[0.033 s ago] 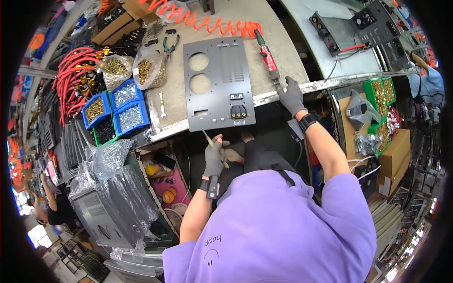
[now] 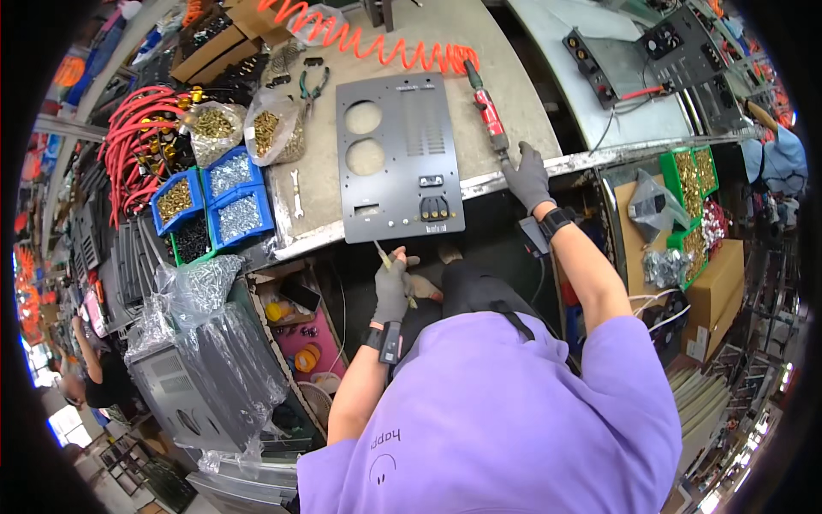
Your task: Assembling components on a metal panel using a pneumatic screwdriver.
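Note:
My left hand [image 2: 391, 291], in a grey glove, is closed around a small screwdriver [image 2: 385, 259] with a pale handle and thin metal shaft. Its tip points up at the front edge of a dark grey metal panel [image 2: 399, 163]. The panel lies flat, slightly over the table's edge, with two large round holes, slots and black sockets. My right hand [image 2: 529, 178], gloved too, is at the bit end of a red air screwdriver [image 2: 487, 114], fingers apart. Whether it touches the bit is hard to tell. An orange coiled hose [image 2: 377, 50] runs from the driver.
Left of the panel are a wrench [image 2: 297, 194], pliers [image 2: 314, 83], bags of brass screws [image 2: 276, 128] and blue bins [image 2: 237, 214] of hardware. Green bins [image 2: 690, 184] stand at the right. A plastic-wrapped metal case [image 2: 201, 368] is at lower left. Other people are at both sides.
The whole view has shifted very slightly. Both hands keep their places beside the panel and the air screwdriver.

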`<move>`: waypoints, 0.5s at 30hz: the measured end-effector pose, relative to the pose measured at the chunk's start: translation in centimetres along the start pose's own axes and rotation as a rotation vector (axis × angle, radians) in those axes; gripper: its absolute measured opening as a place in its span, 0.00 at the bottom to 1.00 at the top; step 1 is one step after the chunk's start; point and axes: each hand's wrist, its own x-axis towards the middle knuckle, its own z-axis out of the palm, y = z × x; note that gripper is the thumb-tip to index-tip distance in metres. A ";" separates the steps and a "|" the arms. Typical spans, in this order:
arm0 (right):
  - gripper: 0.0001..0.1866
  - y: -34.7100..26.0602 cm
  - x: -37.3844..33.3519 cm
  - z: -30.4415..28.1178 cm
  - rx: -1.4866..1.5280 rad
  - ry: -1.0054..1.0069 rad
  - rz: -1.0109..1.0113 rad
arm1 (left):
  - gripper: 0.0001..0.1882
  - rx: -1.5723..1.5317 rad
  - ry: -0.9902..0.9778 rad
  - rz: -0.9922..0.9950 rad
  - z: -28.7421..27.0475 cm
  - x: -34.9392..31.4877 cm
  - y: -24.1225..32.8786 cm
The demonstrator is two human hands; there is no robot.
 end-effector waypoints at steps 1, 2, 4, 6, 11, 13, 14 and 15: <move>0.31 -0.4 0.6 0.6 -0.019 0.003 0.031 | 0.17 -0.009 0.047 0.019 0.7 0.2 -0.2; 0.31 -0.9 1.4 1.1 -0.037 0.007 0.062 | 0.17 -0.018 0.095 0.038 1.3 0.4 -0.3; 0.31 -2.0 2.8 1.8 -0.029 -0.043 0.096 | 0.19 -0.028 0.105 0.049 2.4 0.8 0.2; 0.30 -3.0 4.1 2.2 -0.020 -0.098 0.125 | 0.16 -0.027 0.061 0.034 2.6 1.6 0.3; 0.26 -2.8 7.4 3.5 -0.120 -0.116 0.165 | 0.11 -0.273 0.151 -0.140 3.0 3.2 0.4; 0.25 -2.8 7.9 3.3 -0.057 -0.151 0.171 | 0.11 -0.298 0.166 -0.149 3.3 2.7 1.2; 0.25 -2.4 8.2 3.4 -0.050 -0.155 0.154 | 0.11 -0.314 0.168 -0.167 3.6 2.4 1.6; 0.22 -1.4 8.7 3.6 0.036 -0.189 0.124 | 0.11 -0.283 0.171 -0.130 3.3 2.4 1.6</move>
